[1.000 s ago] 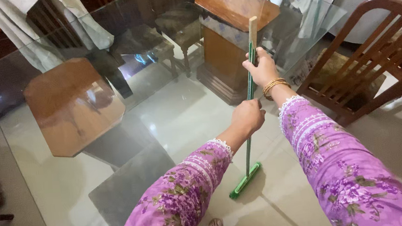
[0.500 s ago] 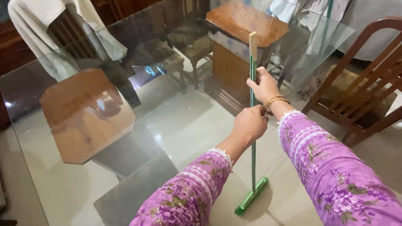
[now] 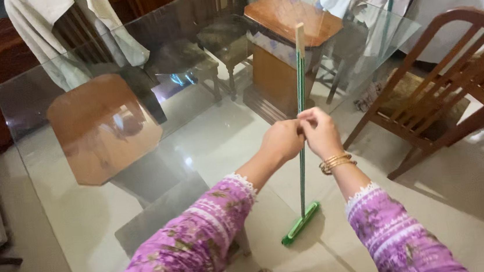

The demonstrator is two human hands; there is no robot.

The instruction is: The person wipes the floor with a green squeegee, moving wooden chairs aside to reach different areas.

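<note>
The left hand [image 3: 281,140] is closed in a fist around the long handle [image 3: 299,119] of a green floor wiper, and the right hand [image 3: 319,132] is closed around the same handle just beside it, so that the two hands touch each other at about the middle of the stick. The tool is held almost upright beside the edge of a glass tabletop [image 3: 74,220], with its green head [image 3: 300,223] resting on the pale tiled floor [image 3: 463,192] below the hands. The handle is thin and straight, green with darker stripes, and its top end is a bare pale piece. It is judged to be light and stiff, perhaps a little smooth in the grip, so it is best taken at the middle with both hands, as is done here, where the head can be steered well. Gold bangles [image 3: 336,162] are worn on the right wrist, and purple flowered sleeves cover both arms. Further to the right, a wooden chair [image 3: 458,76] stands near the table.
</note>
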